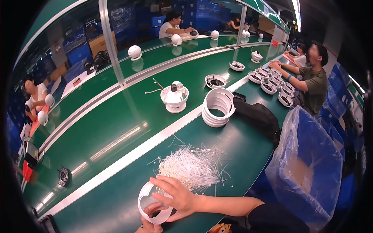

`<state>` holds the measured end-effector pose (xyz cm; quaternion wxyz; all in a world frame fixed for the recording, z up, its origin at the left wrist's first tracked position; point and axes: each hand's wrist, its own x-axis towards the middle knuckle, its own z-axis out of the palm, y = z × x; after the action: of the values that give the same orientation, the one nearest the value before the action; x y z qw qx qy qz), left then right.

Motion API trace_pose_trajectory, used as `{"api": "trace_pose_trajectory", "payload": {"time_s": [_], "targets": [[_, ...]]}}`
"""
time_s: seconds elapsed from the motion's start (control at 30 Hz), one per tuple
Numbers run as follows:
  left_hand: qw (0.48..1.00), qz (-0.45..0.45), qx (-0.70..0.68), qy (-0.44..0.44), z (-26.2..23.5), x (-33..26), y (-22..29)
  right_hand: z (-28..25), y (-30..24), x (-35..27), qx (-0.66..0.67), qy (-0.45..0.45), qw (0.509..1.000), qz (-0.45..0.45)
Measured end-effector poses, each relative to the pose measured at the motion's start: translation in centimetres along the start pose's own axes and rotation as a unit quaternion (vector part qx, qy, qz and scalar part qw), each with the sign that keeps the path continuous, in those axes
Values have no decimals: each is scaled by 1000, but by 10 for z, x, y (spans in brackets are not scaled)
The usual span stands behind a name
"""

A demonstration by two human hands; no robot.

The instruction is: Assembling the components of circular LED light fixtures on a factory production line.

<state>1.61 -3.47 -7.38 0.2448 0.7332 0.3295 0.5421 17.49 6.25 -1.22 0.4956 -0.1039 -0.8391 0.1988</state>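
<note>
We locate the white plastic ring (142, 199) at the near edge of the green workbench (112, 198), its open end tilted toward us. The left hand (150, 227) supports it from below: its fingers show through the opening and its thumb side lies outside, so the grip pinches the lower wall. The right hand (182, 197) lies along the ring's right side with its fingers spread over the opening; we cannot tell whether its fingertips press on a small part inside. Just beyond the hands sits a loose pile of thin white cable ties (190, 167). Farther along the bench, a stack of white rings (218, 118) stands beside a black cloth bundle (260, 118). On the green conveyor belt (124, 132), we find a white dome-base assembly (174, 101) with loose wires, and, well apart on the left, a round black component (64, 176). To the right, a blue bin (332, 171) carries a clear plastic liner (285, 155). Beyond it, a co-worker (316, 83) reaches toward white bowl-shaped housings (269, 88) holding black parts.
</note>
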Motion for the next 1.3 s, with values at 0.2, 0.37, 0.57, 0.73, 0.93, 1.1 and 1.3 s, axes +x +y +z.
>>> {"api": "trace_pose_trajectory", "payload": {"time_s": [0.2,0.37,0.57,0.73,0.93,1.1,1.3], "targets": [[999,-44,7,22,0,-3,-1,-1,-5,0,-25,2,999,39],[997,-69,-3,28,-1,0,1,-5,-7,0,-4,16,999,36],[986,-163,-43,3,-11,-18,-12,-3,-6,0,-1,11,999,36],[972,-228,-45,33,-10,-22,-7,-8,-3,0,-15,16,999,45],[949,-311,-42,-30,-21,-38,-9,-3,2,-2,3,2,999,36],[926,-369,-31,-80,-21,-37,-14,-9,3,-1,-9,46,999,25],[920,-383,-14,-82,-22,-32,-17,-8,4,-1,-29,51,998,28]]}}
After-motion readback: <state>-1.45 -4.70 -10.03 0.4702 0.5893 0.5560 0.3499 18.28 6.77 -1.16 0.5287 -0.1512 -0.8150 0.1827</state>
